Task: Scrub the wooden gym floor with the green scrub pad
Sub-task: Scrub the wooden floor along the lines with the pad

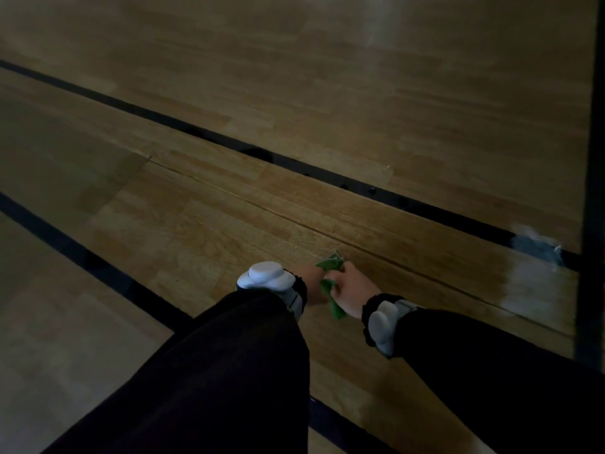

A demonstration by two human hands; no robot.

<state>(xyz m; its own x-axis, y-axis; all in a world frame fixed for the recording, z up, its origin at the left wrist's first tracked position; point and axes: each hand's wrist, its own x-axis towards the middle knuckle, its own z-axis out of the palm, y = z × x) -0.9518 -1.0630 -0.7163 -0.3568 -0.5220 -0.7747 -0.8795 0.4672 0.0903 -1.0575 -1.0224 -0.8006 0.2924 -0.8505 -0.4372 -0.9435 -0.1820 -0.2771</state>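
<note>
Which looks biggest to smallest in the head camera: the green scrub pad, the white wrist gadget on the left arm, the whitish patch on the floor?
1. Whitish patch
2. White wrist gadget, nearer the camera, so unsure
3. Green scrub pad, partly hidden by hands

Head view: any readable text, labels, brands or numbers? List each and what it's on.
None readable.
Green scrub pad: no print visible, held by left hand and right hand.
Wrist devices: plain white, no marking visible.
Wooden gym floor: only black court lines and a pale scuffed patch, no lettering.
</note>
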